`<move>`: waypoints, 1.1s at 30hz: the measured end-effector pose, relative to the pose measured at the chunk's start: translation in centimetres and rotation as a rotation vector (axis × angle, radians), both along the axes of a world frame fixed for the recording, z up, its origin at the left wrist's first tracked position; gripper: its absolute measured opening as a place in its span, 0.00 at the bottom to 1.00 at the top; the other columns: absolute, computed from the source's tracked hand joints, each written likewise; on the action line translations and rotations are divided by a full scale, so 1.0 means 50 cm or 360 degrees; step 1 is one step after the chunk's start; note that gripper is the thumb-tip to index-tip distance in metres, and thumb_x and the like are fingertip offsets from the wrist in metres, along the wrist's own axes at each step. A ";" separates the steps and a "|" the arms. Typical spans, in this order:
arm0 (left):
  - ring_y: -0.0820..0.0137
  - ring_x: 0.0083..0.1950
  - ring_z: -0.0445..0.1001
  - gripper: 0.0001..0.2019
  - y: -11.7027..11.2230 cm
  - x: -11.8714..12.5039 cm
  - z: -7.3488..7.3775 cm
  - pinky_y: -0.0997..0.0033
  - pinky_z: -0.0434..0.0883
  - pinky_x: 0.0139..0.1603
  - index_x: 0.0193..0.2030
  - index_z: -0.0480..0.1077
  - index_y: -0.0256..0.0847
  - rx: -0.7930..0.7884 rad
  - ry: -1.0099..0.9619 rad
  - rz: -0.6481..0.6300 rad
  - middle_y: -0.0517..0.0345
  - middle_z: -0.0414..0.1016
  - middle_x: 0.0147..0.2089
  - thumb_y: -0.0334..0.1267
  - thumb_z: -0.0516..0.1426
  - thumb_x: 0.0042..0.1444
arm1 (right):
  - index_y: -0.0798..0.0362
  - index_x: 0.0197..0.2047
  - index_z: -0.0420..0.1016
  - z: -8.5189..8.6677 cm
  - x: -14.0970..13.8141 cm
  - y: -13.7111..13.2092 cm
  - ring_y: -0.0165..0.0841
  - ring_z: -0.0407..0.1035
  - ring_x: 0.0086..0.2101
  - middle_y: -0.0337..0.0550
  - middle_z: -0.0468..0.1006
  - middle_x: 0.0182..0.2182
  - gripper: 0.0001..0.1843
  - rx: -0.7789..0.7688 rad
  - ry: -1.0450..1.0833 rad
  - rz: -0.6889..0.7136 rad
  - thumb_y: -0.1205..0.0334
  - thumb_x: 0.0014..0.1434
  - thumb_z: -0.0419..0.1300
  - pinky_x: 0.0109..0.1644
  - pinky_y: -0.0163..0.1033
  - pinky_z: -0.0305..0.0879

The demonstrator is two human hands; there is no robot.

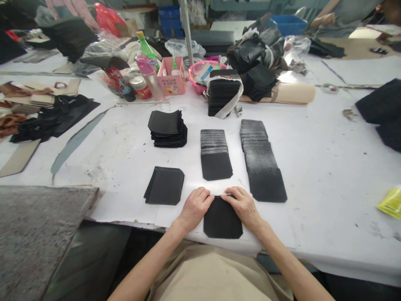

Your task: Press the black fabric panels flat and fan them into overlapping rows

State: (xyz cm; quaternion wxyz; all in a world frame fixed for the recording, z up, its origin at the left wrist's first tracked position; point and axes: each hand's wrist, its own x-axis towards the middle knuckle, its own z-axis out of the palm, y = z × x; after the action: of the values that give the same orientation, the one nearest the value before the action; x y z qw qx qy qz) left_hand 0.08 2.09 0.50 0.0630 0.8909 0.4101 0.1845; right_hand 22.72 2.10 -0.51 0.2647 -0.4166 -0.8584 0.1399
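A black leather-like panel (223, 219) with clipped corners lies flat at the table's front edge. My left hand (196, 207) pinches its far left edge, fingers curled and thumb on top. At the far right edge, my right hand (243, 207) grips the same panel, thumb and fingers pressed together. Beyond my hands a fanned row of similar panels (216, 165) shows grey fuzzy strips. A longer fanned row (266, 179) lies to the right. On the left are a small pile of smooth black panels (166, 186) and a taller stack (166, 123) behind it.
A tied black bundle (222, 94), a pink basin (196, 75), a pink box (175, 79), a can (140, 87) and bottles stand along the back. Dark scraps (53, 117) lie left. A yellow packet (391, 202) is at right. Other people are across the table.
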 end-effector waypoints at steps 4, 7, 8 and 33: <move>0.62 0.45 0.68 0.06 0.000 0.000 -0.001 0.62 0.71 0.46 0.44 0.69 0.35 0.0016 0.0057 -0.0026 0.52 0.69 0.41 0.32 0.53 0.65 | 0.53 0.50 0.74 0.002 0.000 -0.001 0.37 0.66 0.43 0.47 0.74 0.41 0.12 0.0022 -0.0066 0.0034 0.66 0.68 0.53 0.48 0.44 0.66; 0.61 0.47 0.68 0.06 0.001 0.000 -0.001 0.61 0.70 0.49 0.45 0.69 0.35 0.0028 0.0098 -0.0050 0.50 0.69 0.43 0.32 0.52 0.65 | 0.54 0.50 0.75 0.003 0.001 0.000 0.38 0.65 0.43 0.47 0.74 0.40 0.12 0.0045 -0.0108 0.0052 0.66 0.68 0.53 0.49 0.44 0.66; 0.61 0.49 0.68 0.07 0.001 0.000 -0.001 0.60 0.70 0.50 0.46 0.69 0.34 0.0042 0.0106 -0.0061 0.49 0.69 0.45 0.32 0.52 0.65 | 0.54 0.50 0.75 0.004 0.002 0.001 0.38 0.65 0.43 0.48 0.74 0.40 0.12 0.0049 -0.0118 0.0059 0.66 0.68 0.52 0.49 0.44 0.66; 0.61 0.48 0.70 0.13 0.015 -0.011 0.008 0.61 0.69 0.48 0.56 0.65 0.34 0.0143 0.0419 -0.0329 0.48 0.71 0.47 0.30 0.52 0.65 | 0.52 0.51 0.74 0.019 0.025 0.015 0.36 0.65 0.46 0.46 0.74 0.42 0.13 0.0074 -0.0260 0.0187 0.66 0.68 0.51 0.53 0.44 0.65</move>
State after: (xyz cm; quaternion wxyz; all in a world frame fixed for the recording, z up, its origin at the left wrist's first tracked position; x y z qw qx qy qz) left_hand -0.48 2.86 0.92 -0.0125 0.9467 0.3125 0.0770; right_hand 23.96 2.85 0.46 0.1949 -0.3692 -0.9031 0.1007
